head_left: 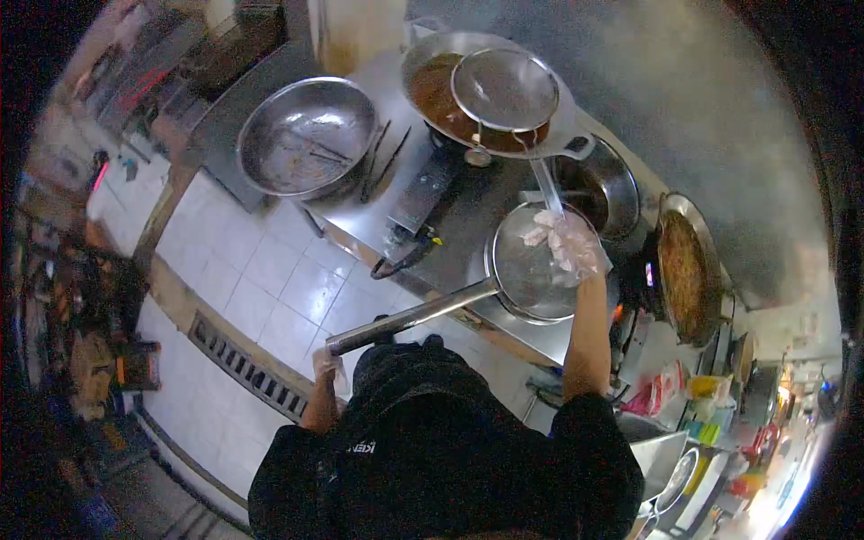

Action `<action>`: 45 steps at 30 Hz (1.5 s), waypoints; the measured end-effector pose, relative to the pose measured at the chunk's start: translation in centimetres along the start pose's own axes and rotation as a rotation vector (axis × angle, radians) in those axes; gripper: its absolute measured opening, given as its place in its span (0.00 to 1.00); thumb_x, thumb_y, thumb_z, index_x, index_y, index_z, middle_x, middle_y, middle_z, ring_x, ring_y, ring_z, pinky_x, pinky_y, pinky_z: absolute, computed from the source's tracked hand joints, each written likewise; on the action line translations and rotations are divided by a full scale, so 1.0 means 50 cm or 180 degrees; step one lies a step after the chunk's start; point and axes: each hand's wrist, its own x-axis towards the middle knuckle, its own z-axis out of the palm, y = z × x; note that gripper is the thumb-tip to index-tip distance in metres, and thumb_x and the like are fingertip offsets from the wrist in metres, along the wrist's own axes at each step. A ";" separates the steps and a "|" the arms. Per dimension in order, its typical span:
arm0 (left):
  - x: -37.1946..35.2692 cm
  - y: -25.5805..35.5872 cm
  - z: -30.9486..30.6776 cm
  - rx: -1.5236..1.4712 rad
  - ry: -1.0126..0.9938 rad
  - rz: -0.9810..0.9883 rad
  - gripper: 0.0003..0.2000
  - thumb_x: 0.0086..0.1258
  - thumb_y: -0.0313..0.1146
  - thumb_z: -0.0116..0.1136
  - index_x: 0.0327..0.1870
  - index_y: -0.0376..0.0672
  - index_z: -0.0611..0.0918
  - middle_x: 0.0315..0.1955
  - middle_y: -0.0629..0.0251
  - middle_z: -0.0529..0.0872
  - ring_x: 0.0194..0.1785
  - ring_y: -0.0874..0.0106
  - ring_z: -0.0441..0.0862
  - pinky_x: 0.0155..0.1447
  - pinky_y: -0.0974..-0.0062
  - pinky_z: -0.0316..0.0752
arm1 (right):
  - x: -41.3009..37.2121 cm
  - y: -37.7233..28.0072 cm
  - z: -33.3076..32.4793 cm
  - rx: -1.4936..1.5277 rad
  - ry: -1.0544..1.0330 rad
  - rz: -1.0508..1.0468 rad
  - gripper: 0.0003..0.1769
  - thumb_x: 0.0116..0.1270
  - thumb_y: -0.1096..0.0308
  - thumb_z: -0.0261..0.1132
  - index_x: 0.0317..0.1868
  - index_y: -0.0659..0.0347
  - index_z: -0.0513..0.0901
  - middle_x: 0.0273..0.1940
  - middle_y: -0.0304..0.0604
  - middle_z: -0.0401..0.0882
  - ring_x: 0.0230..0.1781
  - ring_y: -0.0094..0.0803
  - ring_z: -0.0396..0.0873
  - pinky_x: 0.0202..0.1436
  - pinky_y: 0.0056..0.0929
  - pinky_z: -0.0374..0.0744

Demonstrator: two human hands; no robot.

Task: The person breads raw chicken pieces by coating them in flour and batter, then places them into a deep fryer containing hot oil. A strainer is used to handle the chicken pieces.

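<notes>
My right hand [569,245], in a clear plastic glove, is closed around the handle of a round fine-mesh strainer [506,88]. The mesh is over a wide wok [441,45] with brown liquid [436,90] in it. At lower left my gloved left hand [328,371] grips the end of a thick metal handle [414,317]. That handle leads to a large round long-handled strainer [531,288] beneath my right hand; its bowl looks like mesh, partly hidden by the glove. A small round metal piece [478,157] sits at the wok's near rim.
A big steel bowl [309,175] with dark sticks inside is on the counter at left. At right are a metal pot [621,193] and a second wok [688,270] of brown food. Packets [666,387] and utensils lie further right. A floor drain grate [247,360] runs at left.
</notes>
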 end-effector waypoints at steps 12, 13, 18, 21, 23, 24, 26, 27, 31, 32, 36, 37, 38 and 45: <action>-0.045 0.225 0.024 -0.0971 0.0337 0.0821 0.22 0.54 0.41 0.60 0.43 0.31 0.76 0.34 0.57 0.81 0.34 0.70 0.80 0.40 0.71 0.74 | -0.205 -0.048 -0.269 -0.4229 0.2784 -0.0051 0.19 0.60 0.55 0.57 0.43 0.61 0.76 0.33 0.43 0.81 0.14 0.16 0.61 0.12 0.18 0.61; -0.057 0.266 0.033 -0.1825 0.0413 0.0913 0.22 0.54 0.43 0.61 0.41 0.32 0.77 0.33 0.59 0.82 0.34 0.72 0.79 0.40 0.73 0.74 | -0.211 -0.030 -0.279 -0.5016 0.2825 0.0079 0.19 0.60 0.55 0.57 0.43 0.62 0.76 0.33 0.43 0.81 0.14 0.17 0.62 0.13 0.19 0.61; -0.022 0.214 0.039 -0.1659 0.0294 0.0246 0.21 0.57 0.48 0.62 0.32 0.33 0.80 0.23 0.67 0.80 0.28 0.80 0.75 0.28 0.75 0.69 | -0.239 0.040 -0.331 -0.7088 0.2061 0.0307 0.19 0.59 0.55 0.58 0.42 0.63 0.76 0.33 0.43 0.81 0.18 0.22 0.66 0.18 0.23 0.64; -0.021 0.176 0.044 -0.1323 0.0783 0.0461 0.21 0.65 0.46 0.54 0.19 0.36 0.79 0.10 0.73 0.72 0.16 0.80 0.66 0.19 0.72 0.58 | -0.255 0.034 -0.380 -0.6727 0.2093 0.0150 0.19 0.59 0.55 0.58 0.42 0.63 0.77 0.33 0.43 0.80 0.20 0.24 0.68 0.20 0.25 0.66; -0.002 0.166 0.038 -0.0693 0.0840 0.0133 0.22 0.67 0.48 0.48 0.21 0.39 0.79 0.08 0.68 0.70 0.13 0.77 0.64 0.18 0.72 0.59 | -0.265 -0.004 -0.412 -0.5507 0.2304 -0.0191 0.19 0.59 0.55 0.58 0.41 0.63 0.77 0.33 0.43 0.80 0.21 0.26 0.69 0.22 0.27 0.67; 0.003 0.148 0.025 -0.0377 0.0497 -0.0070 0.21 0.67 0.49 0.47 0.23 0.40 0.80 0.09 0.67 0.71 0.12 0.76 0.65 0.18 0.73 0.60 | -0.265 -0.029 -0.423 -0.4909 0.2328 -0.0302 0.19 0.59 0.55 0.58 0.41 0.64 0.77 0.33 0.43 0.80 0.22 0.27 0.70 0.23 0.28 0.68; -0.011 0.185 0.014 -0.0398 0.0498 -0.0579 0.21 0.66 0.51 0.47 0.25 0.40 0.80 0.11 0.65 0.74 0.13 0.75 0.67 0.19 0.73 0.62 | -0.254 -0.093 -0.424 -0.3945 0.2292 -0.0438 0.20 0.59 0.55 0.58 0.41 0.64 0.77 0.33 0.44 0.80 0.23 0.29 0.71 0.25 0.29 0.69; -0.013 0.209 0.007 -0.0395 0.0466 -0.0812 0.22 0.65 0.52 0.47 0.27 0.40 0.81 0.11 0.64 0.76 0.14 0.74 0.69 0.19 0.74 0.63 | -0.245 -0.127 -0.409 -0.3660 0.2250 -0.0445 0.20 0.59 0.55 0.58 0.41 0.64 0.77 0.33 0.44 0.80 0.24 0.30 0.72 0.26 0.30 0.70; 0.000 0.255 -0.012 -0.0115 0.0378 -0.0923 0.27 0.63 0.53 0.51 0.16 0.34 0.77 0.12 0.62 0.78 0.15 0.74 0.73 0.21 0.72 0.65 | -0.162 -0.245 -0.287 -0.3480 0.2170 -0.0135 0.20 0.59 0.55 0.59 0.40 0.65 0.77 0.33 0.44 0.80 0.27 0.33 0.75 0.29 0.34 0.72; 0.001 0.287 -0.011 -0.0236 0.0516 -0.1085 0.27 0.63 0.53 0.51 0.15 0.35 0.77 0.12 0.62 0.78 0.15 0.73 0.73 0.21 0.72 0.66 | -0.131 -0.264 -0.259 -0.3528 0.2173 0.0018 0.20 0.59 0.55 0.59 0.40 0.65 0.77 0.33 0.44 0.80 0.28 0.34 0.76 0.30 0.34 0.73; -0.006 0.285 -0.017 -0.0644 0.0676 -0.0687 0.23 0.65 0.49 0.50 0.19 0.36 0.78 0.13 0.62 0.78 0.16 0.71 0.74 0.22 0.71 0.67 | -0.038 -0.301 -0.223 -0.3952 0.1880 0.0269 0.17 0.60 0.57 0.57 0.38 0.64 0.76 0.31 0.44 0.80 0.25 0.34 0.76 0.28 0.35 0.73; -0.008 0.263 -0.024 -0.0714 0.0610 -0.0317 0.22 0.65 0.48 0.49 0.22 0.36 0.79 0.13 0.62 0.79 0.17 0.70 0.75 0.22 0.70 0.67 | -0.033 -0.326 -0.131 -0.4914 0.1601 0.0307 0.15 0.62 0.59 0.56 0.38 0.63 0.75 0.31 0.46 0.80 0.23 0.33 0.75 0.26 0.33 0.72; -0.001 0.221 -0.023 -0.0433 0.0606 -0.0242 0.19 0.66 0.47 0.49 0.27 0.37 0.79 0.14 0.62 0.79 0.17 0.70 0.76 0.22 0.70 0.67 | -0.026 -0.328 -0.112 -0.4972 0.1622 0.0432 0.15 0.61 0.59 0.56 0.38 0.62 0.76 0.31 0.46 0.79 0.21 0.32 0.74 0.24 0.32 0.72; 0.023 0.105 -0.016 0.1201 -0.0097 -0.0700 0.16 0.66 0.38 0.46 0.50 0.41 0.70 0.20 0.63 0.82 0.21 0.67 0.78 0.23 0.68 0.70 | 0.003 -0.266 -0.179 -0.2178 0.0697 0.1230 0.13 0.62 0.58 0.57 0.40 0.59 0.76 0.28 0.41 0.78 0.15 0.22 0.70 0.14 0.21 0.67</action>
